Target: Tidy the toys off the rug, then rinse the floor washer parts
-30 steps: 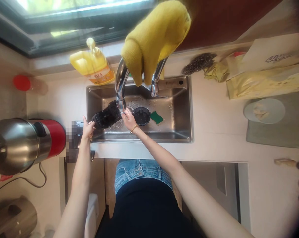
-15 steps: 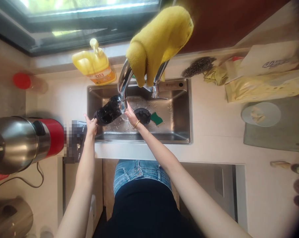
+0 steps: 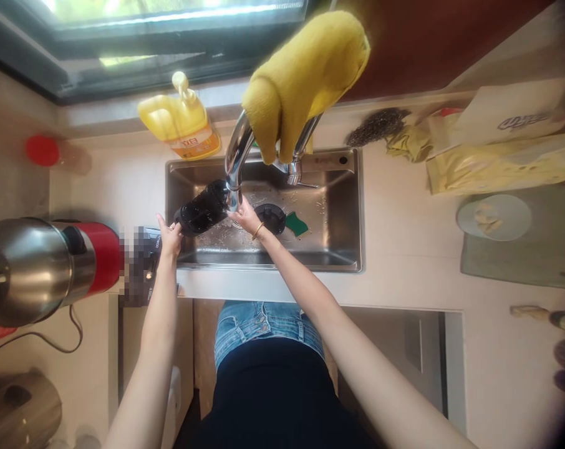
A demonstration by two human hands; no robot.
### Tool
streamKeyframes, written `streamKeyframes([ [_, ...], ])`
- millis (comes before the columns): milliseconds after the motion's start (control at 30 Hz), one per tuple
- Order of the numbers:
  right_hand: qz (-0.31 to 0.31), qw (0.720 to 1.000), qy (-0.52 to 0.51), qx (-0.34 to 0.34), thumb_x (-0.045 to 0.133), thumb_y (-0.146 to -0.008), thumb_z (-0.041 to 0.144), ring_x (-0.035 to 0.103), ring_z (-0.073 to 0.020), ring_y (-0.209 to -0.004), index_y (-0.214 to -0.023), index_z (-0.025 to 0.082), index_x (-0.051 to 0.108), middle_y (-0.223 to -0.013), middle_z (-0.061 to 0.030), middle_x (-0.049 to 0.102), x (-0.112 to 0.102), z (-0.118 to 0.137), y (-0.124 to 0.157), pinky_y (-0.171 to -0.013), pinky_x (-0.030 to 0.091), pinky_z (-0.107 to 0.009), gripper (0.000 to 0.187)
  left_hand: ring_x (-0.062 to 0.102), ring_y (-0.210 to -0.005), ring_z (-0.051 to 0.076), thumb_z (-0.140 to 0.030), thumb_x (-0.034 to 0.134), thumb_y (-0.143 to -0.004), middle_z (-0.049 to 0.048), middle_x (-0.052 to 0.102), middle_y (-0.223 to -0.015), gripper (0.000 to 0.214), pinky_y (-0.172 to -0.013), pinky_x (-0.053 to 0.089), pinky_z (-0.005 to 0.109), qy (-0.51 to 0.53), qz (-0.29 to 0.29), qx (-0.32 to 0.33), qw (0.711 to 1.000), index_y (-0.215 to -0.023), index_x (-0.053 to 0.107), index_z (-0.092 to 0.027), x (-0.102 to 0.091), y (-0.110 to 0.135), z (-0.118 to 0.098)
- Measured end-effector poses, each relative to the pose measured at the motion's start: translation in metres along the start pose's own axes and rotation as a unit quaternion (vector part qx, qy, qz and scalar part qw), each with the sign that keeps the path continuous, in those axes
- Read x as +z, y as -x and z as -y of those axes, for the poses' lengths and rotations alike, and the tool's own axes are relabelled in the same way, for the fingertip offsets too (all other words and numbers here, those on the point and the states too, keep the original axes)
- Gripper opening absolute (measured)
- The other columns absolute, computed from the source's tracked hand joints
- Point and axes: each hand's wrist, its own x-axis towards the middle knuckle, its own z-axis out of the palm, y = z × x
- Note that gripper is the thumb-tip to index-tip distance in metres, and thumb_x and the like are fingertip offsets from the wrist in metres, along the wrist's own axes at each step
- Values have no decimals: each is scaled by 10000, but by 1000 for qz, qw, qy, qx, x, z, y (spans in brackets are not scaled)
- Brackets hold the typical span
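Note:
Over the left half of the sink (image 3: 264, 267) I hold a black cylindrical container (image 3: 202, 211), tilted with its right end higher and under the faucet spout. My left hand (image 3: 171, 237) grips its lower left end, thumb sticking up. At its right end, my right hand (image 3: 246, 218) is closed around the rim, with some fingertips hidden by the chrome faucet (image 3: 236, 165). Wet spots show on the container's surface. On the sink floor, a round black part (image 3: 270, 219) lies right of my right hand, beside a green scouring pad (image 3: 296, 224).
A yellow cloth (image 3: 305, 81) drapes over the faucet. Behind the sink stands a yellow detergent jug (image 3: 179, 125). A steel-and-red appliance (image 3: 43, 271) is at left, near a dark boxy item (image 3: 144, 268). Right of the sink lie a dark scrubber (image 3: 378, 126) and a plate (image 3: 492, 217).
The container has rolled slightly in my hands, and its dark opening or recess shows less. My right hand has shifted a little left along its end.

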Motion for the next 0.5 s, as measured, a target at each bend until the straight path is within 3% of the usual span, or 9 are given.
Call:
streamKeyframes([
  [300,-1,998,-68,18,700,-779,387,360,-245,-1437,-1460,259,372,-1482,-108,462,-5,10,9,-1153,378,-464,767,598,-698,70,-125,752,-702,95,663,-1120,1212,-582,454,148,-8,6,16,1000,-1575,-71,-300,2,-1,1],
  [500,-2,984,-175,47,622,-736,217,447,-240,-1385,-1424,268,406,-1480,-60,490,-5,23,11,-1113,450,-428,723,632,-789,114,-176,773,-698,141,631,-1209,1224,-623,481,179,-6,5,32,999,-1579,-69,-283,0,0,-3],
])
